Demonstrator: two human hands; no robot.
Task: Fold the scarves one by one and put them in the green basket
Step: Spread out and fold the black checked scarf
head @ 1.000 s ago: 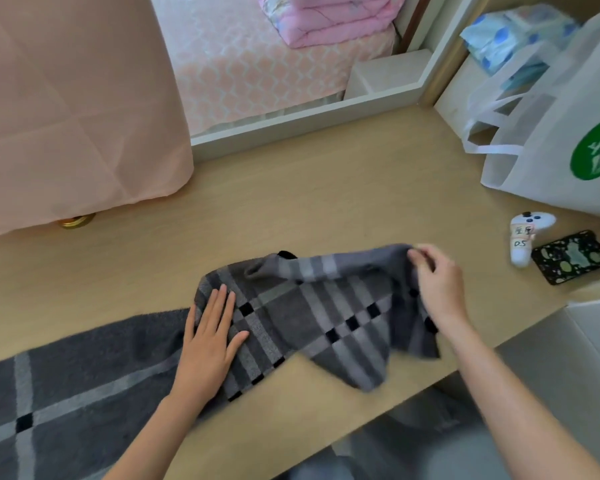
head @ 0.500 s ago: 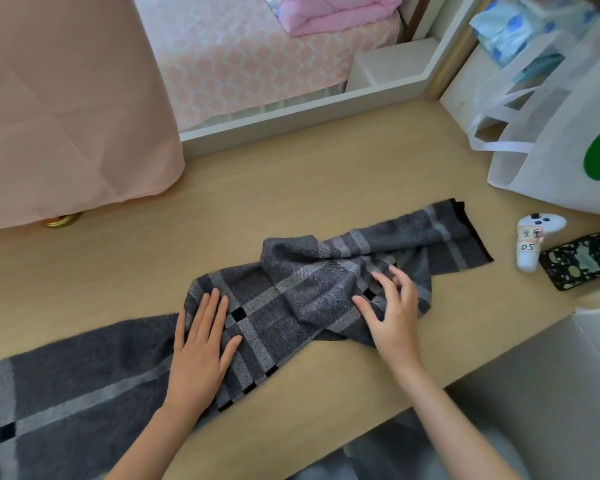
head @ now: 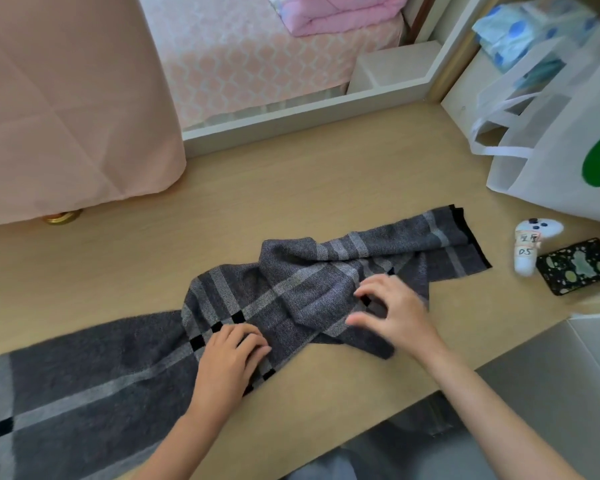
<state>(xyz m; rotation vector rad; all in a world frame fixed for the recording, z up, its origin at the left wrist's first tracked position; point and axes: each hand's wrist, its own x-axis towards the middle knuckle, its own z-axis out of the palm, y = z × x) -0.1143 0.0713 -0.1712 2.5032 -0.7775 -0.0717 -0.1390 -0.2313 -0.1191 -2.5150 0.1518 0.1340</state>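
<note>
— So how far along was it?

— Barely begun, I'd judge. The tabletop (head: 291,188) carried one grey checked scarf (head: 291,296). It ran from the lower left edge of the view across to the right, where its black-edged end lay flat. The middle was rumpled, one flap turned over on itself, with no neat fold anywhere.

— And the basket?

— Not in view. I saw no green basket, no folded scarves and no other scarf. A white bag (head: 551,161) with a green logo stood at the right, well apart from the scarf.

— The hands?

— Both were on the rumpled middle. The left hand (head: 229,355) sat by the near edge with its fingers curled down onto the cloth. Whether it had gathered any cloth under them, I could not tell. The right hand (head: 392,313) was arched, thumb apart from the fingers, tips touching the cloth just right of the flap. Nothing was pinched between them, as far as I could see.

— What was left, then?

— Nearly all of it, to my mind: smoothing that heap, folding the full length, carrying it to the basket, then any further scarves.

— Anything small nearby?

— A white controller (head: 530,247) and a dark case (head: 575,265) lay just beside each other at the right, near the scarf's end but not touching it.
</note>
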